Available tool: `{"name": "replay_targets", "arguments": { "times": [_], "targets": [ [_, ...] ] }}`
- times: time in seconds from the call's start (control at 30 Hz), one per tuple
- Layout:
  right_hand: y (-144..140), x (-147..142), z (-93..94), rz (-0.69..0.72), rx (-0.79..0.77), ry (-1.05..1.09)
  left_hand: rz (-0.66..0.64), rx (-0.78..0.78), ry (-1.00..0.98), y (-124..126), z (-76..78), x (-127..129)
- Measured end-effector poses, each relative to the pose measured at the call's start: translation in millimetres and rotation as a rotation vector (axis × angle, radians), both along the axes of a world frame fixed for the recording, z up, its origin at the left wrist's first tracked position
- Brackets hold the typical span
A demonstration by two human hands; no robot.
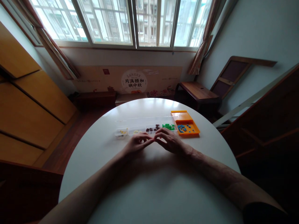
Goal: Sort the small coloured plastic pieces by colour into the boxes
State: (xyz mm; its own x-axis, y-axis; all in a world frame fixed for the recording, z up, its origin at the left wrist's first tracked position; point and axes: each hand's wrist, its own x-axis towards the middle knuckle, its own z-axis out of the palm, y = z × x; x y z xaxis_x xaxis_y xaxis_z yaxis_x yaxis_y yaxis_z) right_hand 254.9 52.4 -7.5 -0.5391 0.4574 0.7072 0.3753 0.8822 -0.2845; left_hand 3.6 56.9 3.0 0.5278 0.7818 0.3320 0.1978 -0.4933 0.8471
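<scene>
I see my left hand (pixel 136 143) and right hand (pixel 169 140) meeting fingertip to fingertip just in front of the clear bead organizer (pixel 144 127); whether they pinch anything, I cannot tell. The orange tray (pixel 185 123) touches the organizer's right end.

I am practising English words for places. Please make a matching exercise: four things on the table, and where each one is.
Things:
1. orange tray
2. green pieces
3. yellow pieces
4. left hand

Places:
A. leftmost clear box
B. right end of the row
C. fingertips meeting the right hand
D. clear box next to the tray

Pairs: 1-B, 2-D, 3-A, 4-C
</scene>
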Motion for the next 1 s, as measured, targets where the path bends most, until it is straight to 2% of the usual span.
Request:
{"name": "replay_targets", "arguments": {
  "times": [0.13,0.47,0.63,0.77,0.87,1.0],
  "targets": [
    [-2,-1,2.6,0.012,0.019,-0.013,0.000,-0.061,-0.045,3,-2.3,-1],
    [-2,-4,1.3,0.016,0.031,0.004,0.116,-0.043,-0.063,1,-2.5,-3],
    [1,-4,-3.5,-0.016,0.003,-0.032,0.144,0.042,-0.077,-1,4.6,-4],
    [2,-5,-5.8,-0.017,-0.016,-0.152,0.157,0.197,-0.086,0,15.5,-16],
    [-1,-7,-4.4,-0.025,-0.036,-0.242,0.256,0.324,0.041,6,22.2,-32],
    [-5,-9,-0.3,-0.015,-0.041,-0.326,0.501,0.407,0.299,16,26.3,-52]
  ]
}}
